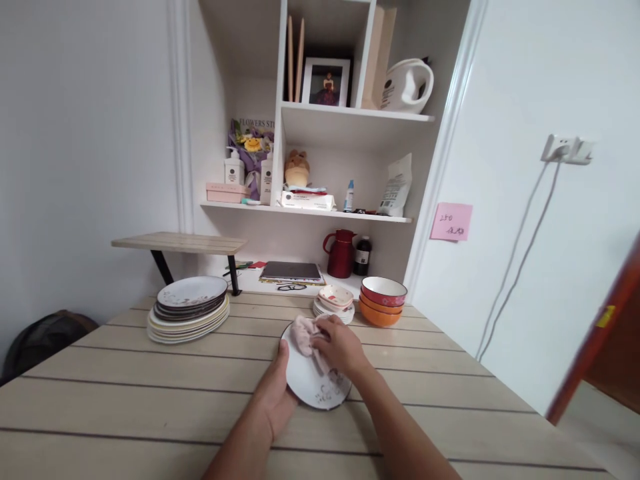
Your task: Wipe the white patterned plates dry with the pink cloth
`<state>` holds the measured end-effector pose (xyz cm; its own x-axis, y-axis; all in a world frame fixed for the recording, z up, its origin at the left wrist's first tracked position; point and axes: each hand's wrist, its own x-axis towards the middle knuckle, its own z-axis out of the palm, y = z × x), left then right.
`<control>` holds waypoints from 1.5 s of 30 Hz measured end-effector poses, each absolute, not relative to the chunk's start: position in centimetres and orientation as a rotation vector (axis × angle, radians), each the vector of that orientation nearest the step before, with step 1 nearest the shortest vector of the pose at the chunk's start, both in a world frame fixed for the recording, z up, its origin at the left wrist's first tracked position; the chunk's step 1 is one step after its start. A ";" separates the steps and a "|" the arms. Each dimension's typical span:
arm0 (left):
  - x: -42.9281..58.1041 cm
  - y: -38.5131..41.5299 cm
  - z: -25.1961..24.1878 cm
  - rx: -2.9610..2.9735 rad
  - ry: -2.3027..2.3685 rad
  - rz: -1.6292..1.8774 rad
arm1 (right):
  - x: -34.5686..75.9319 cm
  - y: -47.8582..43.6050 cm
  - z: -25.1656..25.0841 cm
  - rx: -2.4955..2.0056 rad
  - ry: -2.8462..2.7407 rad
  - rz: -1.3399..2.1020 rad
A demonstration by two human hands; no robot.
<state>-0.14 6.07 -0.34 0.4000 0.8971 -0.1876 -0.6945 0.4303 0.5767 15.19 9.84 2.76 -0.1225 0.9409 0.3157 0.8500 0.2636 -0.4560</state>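
Observation:
My left hand (277, 393) grips the left edge of a white plate (305, 383), thumb on the rim and fingers underneath. The plate has a dark rim and a floral print near its lower edge, and it is held tilted over the table. My right hand (343, 343) is closed on a pale pink cloth (304, 335), which it presses against the upper part of the plate's face. Part of the cloth is bunched up and part hangs down over the plate's middle.
A stack of plates (193, 293) stands left on the wooden table (150, 407), beside a small raised shelf (180, 243). Behind my hands are small dishes (336, 297) and stacked bowls (383, 310). Farther back stand a red jug (341, 253), a dark bottle (363, 255) and a laptop (293, 271).

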 end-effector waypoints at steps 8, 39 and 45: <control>-0.2 6.5 -1.4 0.373 0.492 1.075 | 18.3 7.0 4.2 -1.633 -2.400 0.490; 0.7 5.9 -1.2 0.401 0.553 1.145 | 11.7 8.5 1.5 -1.414 -2.070 0.311; 0.5 6.1 -1.1 0.337 0.597 1.188 | 12.5 10.3 1.2 -1.662 -2.067 0.189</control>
